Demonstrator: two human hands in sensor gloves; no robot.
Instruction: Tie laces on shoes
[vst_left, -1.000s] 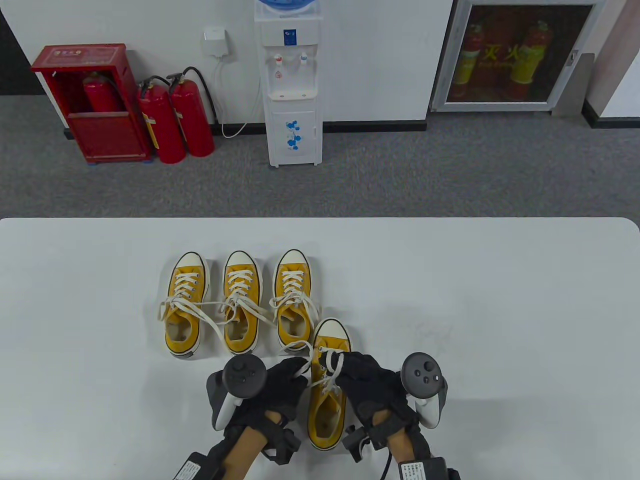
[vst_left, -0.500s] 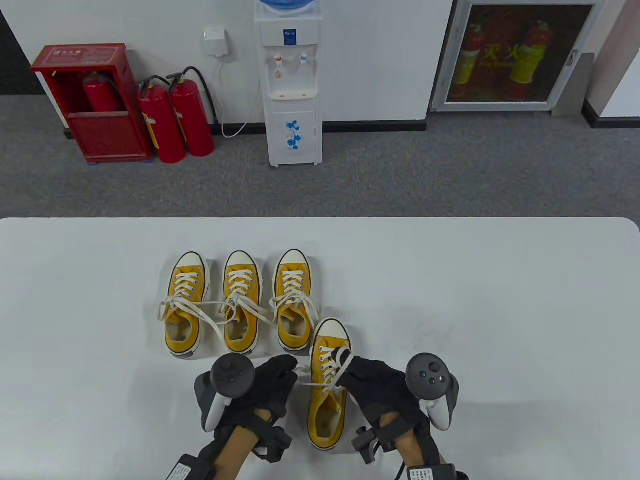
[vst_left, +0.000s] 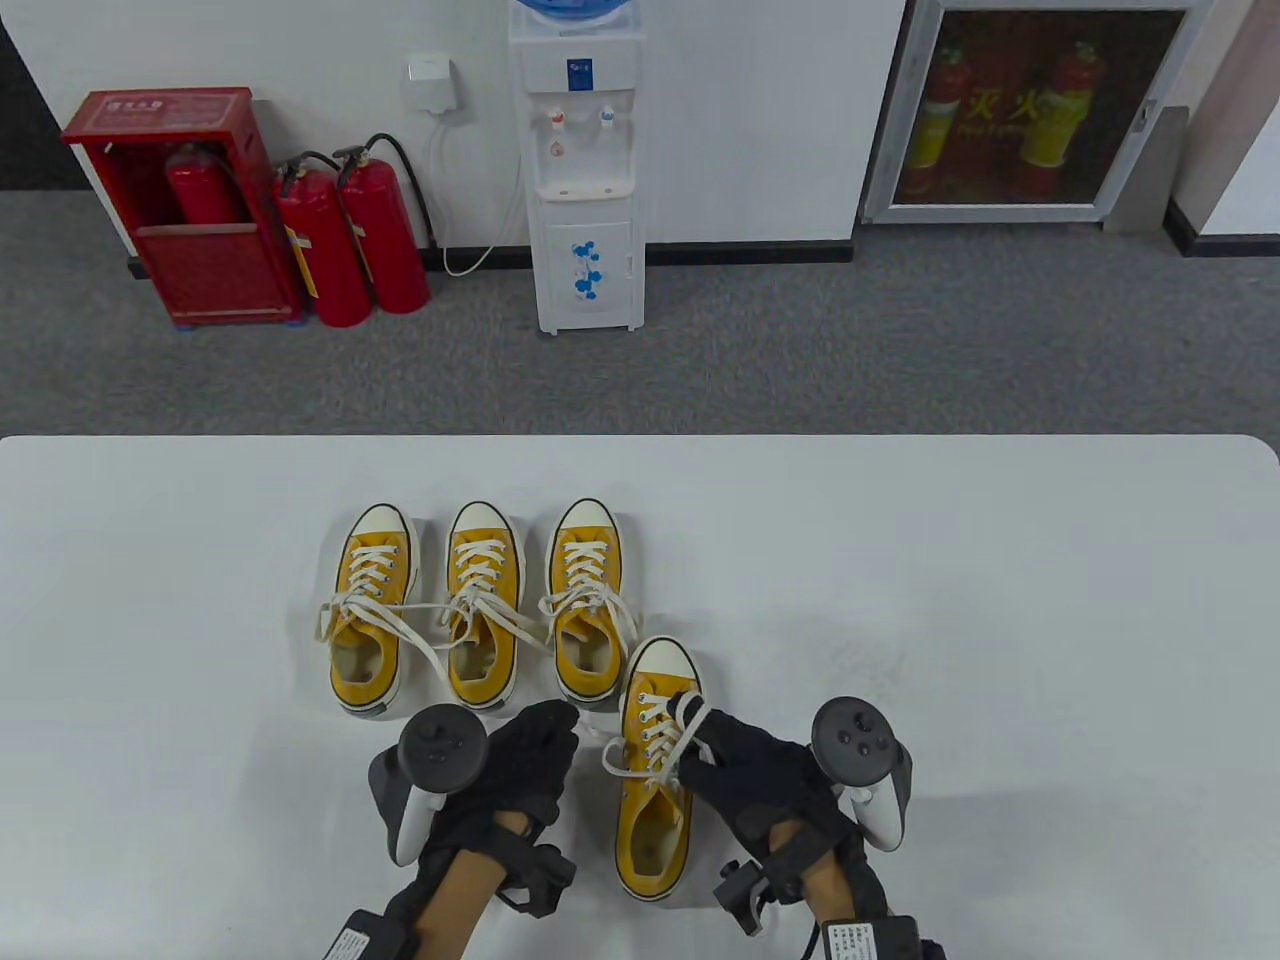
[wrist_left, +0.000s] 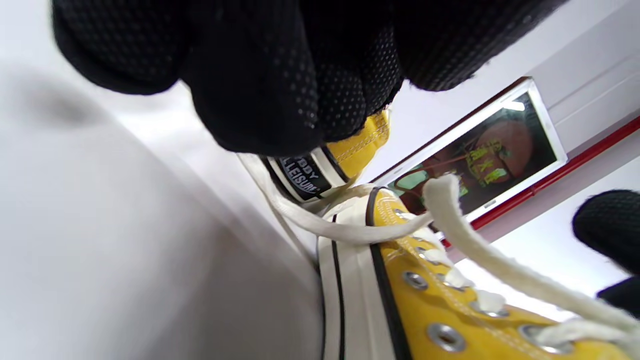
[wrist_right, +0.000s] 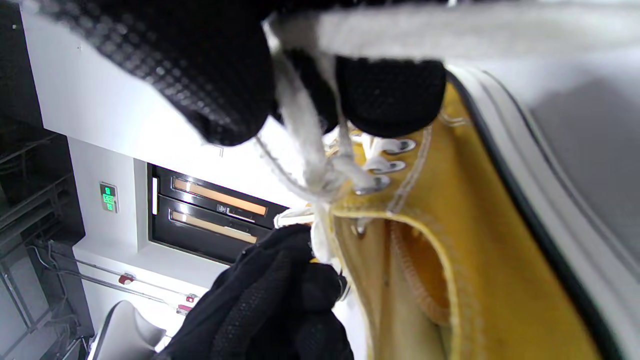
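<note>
A yellow sneaker (vst_left: 656, 676) with white laces lies nearest me on the white table (vst_left: 1000, 620), toe pointing away. My left hand (vst_left: 562, 722) is just left of it, fingers (wrist_left: 280, 100) bunched, and a lace strand (wrist_left: 305, 220) runs out from under them to the shoe (wrist_left: 450, 310). My right hand (vst_left: 700, 750) is over the shoe's right side. It pinches a lace loop (vst_left: 690, 712) that rises from the top eyelets. In the right wrist view the lace (wrist_right: 305, 125) passes between the fingertips (wrist_right: 225, 90) above the shoe's opening (wrist_right: 475, 240).
Three more yellow sneakers (vst_left: 483, 605) stand in a row just beyond the near shoe, their loose laces (vst_left: 400, 625) trailing across each other. The heel of the rightmost one (vst_left: 588, 690) lies close to my left fingertips. Beyond the table is grey carpet.
My left hand has moved left, away from the shoe, drawing its lace out sideways. My right hand has shifted slightly right and toward me, still holding its loop.
</note>
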